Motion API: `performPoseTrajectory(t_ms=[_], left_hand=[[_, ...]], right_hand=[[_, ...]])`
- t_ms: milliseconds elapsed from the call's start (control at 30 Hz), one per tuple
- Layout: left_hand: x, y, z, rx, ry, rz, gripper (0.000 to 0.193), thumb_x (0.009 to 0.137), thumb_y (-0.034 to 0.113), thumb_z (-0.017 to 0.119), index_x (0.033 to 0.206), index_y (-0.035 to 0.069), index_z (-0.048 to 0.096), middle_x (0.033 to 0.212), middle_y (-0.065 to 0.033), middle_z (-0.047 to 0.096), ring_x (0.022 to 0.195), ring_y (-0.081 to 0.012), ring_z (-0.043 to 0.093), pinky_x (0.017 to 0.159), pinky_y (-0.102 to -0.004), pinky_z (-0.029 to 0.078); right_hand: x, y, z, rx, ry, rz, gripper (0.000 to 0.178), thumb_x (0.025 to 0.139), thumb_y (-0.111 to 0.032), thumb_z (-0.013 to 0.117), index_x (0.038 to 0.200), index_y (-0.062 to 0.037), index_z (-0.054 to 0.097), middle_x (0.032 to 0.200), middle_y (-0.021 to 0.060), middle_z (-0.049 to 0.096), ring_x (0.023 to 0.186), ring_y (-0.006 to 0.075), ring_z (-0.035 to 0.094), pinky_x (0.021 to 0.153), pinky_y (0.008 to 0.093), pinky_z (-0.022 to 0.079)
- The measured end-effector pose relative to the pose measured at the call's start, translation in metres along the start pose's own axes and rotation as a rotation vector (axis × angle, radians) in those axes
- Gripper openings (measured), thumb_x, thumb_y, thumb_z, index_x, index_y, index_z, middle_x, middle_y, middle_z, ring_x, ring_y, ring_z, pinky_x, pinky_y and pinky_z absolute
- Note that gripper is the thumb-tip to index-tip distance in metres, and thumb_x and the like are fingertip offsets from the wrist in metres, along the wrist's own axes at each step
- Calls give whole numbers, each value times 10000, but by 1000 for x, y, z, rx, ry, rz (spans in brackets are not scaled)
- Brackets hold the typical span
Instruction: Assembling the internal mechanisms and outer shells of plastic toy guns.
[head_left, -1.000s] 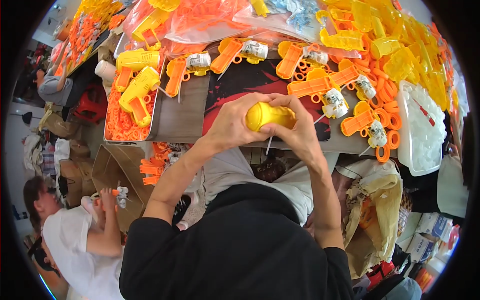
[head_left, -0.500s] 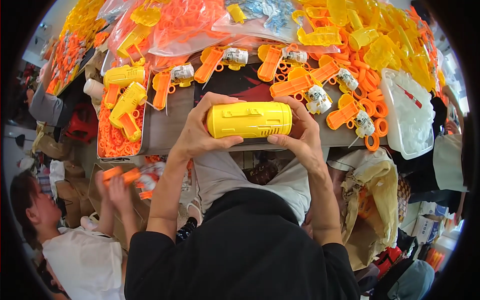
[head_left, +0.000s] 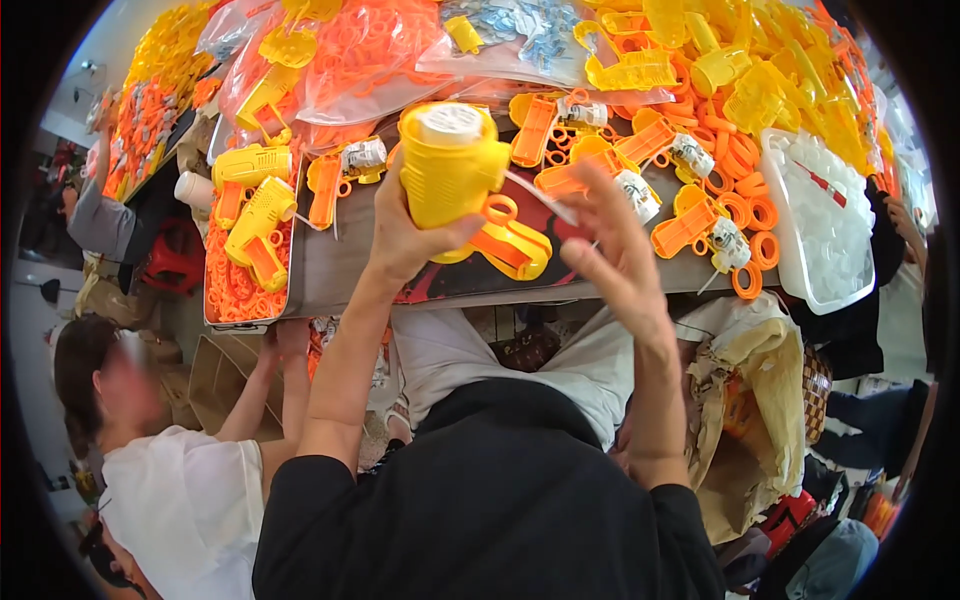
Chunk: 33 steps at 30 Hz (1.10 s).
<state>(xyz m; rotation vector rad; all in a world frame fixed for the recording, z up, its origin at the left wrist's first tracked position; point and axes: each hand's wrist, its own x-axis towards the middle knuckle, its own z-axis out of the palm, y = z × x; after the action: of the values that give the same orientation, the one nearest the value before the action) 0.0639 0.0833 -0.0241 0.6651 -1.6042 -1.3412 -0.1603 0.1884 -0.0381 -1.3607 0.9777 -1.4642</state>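
Observation:
My left hand (head_left: 408,232) is wrapped round the body of a yellow toy gun (head_left: 445,185), raised above the table's near edge. Its round white end faces up, and its orange handle (head_left: 512,248) with a ring-shaped trigger points to the right. From its side a thin white strip (head_left: 540,192) runs toward my right hand (head_left: 622,262). That hand is apart from the toy, fingers spread and slightly blurred; whether a fingertip touches the strip I cannot tell. Several half-built orange-and-yellow toy guns (head_left: 534,130) with white inner parts lie behind and to the right.
A metal tray (head_left: 292,265) on the left holds orange rings and yellow toy guns. On the right stands a clear plastic tub (head_left: 815,290) of translucent pieces. Heaped yellow shells (head_left: 800,95) and bagged orange parts (head_left: 370,65) fill the back. Beside me sits a co-worker (head_left: 185,490).
The yellow toy gun has turned from lying sideways to end-up, moving up and left in my left hand. My right hand has let go of it and opened. The co-worker's hands moved lower.

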Motion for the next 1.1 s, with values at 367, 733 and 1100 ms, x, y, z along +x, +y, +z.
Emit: performPoseTrajectory(t_ms=[367,733,1100], left_hand=[[-5,-31,9,-122,271,28,563,800,80,814,1285,0,540,1115,-74,671,984,-156,668,887,-314,550],[-16,-40,31,-868,125,-724,518,915,456,689,1286,118,563,1163,-78,664,1010,-218,697,824,-435,605],[-21,-43,37,-547,305,-409,411,969,354,637,1253,65,570,1125,-78,676,978,-180,690,857,-336,569]], right_hand=[[-12,30,44,241,159,90,492,965,-24,631,1422,41,459,1189,126,659,1004,201,681,919,329,546],[4,24,19,83,-33,-8,560,854,3,751,1375,45,549,1293,94,566,1213,204,600,989,321,516],[-7,11,22,80,-78,-42,668,906,24,684,1518,-5,417,1443,118,518,1304,203,530,1098,339,436]])
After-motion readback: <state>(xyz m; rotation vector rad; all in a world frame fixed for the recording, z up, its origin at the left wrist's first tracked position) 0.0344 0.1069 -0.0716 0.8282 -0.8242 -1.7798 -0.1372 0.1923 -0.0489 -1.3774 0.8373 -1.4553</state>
